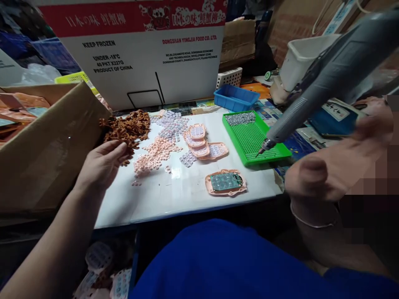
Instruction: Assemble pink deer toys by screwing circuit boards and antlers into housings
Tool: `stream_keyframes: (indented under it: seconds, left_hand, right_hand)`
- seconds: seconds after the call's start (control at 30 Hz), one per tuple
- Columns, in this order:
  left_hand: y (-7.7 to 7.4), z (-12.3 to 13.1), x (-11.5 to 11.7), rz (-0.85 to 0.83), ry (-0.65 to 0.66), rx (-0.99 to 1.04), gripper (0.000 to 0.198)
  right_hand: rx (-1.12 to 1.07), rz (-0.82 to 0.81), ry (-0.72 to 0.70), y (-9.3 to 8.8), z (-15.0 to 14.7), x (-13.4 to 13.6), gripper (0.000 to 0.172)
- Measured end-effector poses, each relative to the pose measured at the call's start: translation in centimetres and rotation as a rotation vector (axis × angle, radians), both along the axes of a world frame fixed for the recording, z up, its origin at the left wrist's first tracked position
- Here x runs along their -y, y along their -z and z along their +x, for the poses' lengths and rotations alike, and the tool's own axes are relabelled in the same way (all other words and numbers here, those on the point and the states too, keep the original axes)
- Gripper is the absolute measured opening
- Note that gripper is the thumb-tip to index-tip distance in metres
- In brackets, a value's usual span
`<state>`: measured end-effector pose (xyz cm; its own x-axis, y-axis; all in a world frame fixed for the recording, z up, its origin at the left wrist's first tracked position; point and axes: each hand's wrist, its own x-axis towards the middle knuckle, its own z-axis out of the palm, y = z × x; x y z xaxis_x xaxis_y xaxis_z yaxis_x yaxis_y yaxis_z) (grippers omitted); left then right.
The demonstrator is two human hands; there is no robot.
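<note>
My left hand is at the near edge of a pile of small brown pieces, with thumb and fingers pressed together. Whatever lies between its fingertips is hidden. My right hand is raised at the right, smeared by motion, below a grey electric screwdriver. The screwdriver's bit points down over a green perforated tray, which has small silvery screws at its far end. Near the table's front edge lies an open pink casing half with a greenish circuit board in it.
Loose pink pieces, pale keypads and stacked pink casings cover mid-table. A cardboard box borders the left, a large white carton the back. A blue bin stands behind the green tray.
</note>
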<state>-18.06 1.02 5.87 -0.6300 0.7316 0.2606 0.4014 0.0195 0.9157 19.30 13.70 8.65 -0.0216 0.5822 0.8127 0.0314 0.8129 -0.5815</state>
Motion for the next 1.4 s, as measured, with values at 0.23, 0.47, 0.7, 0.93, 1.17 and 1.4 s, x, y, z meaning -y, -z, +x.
stream_keyframes:
  seconds: [0.23,0.47,0.7,0.93,1.17,1.4]
  left_hand:
    - [1.0,12.2,-2.0,-0.045,0.386,0.457,0.04]
    - [2.1,18.7,-2.6,-0.082,0.574,0.175,0.033]
    - [6.3,18.0,-3.0,0.162,0.743,-0.775,0.039]
    - [6.1,17.1,-0.9,0.108,0.708,-0.834,0.052]
    - [6.3,17.2,-0.6,0.102,0.698,-0.862,0.055]
    - [6.2,17.4,-0.5,0.119,0.688,-0.853,0.055]
  right_hand:
    - [0.343,-0.158,-0.382,2.4,-2.5,4.3,0.017]
    - [0.296,-0.562,-0.42,4.8,-0.9,3.6,0.012]
    - [0.243,-0.809,-0.316,6.5,3.2,3.5,0.016]
    - [0.188,-0.877,-0.325,7.8,3.0,4.6,0.018]
    - [0.216,-0.828,-0.333,8.4,2.1,5.0,0.02]
    - [0.381,-0.71,-0.237,8.1,1.8,5.0,0.015]
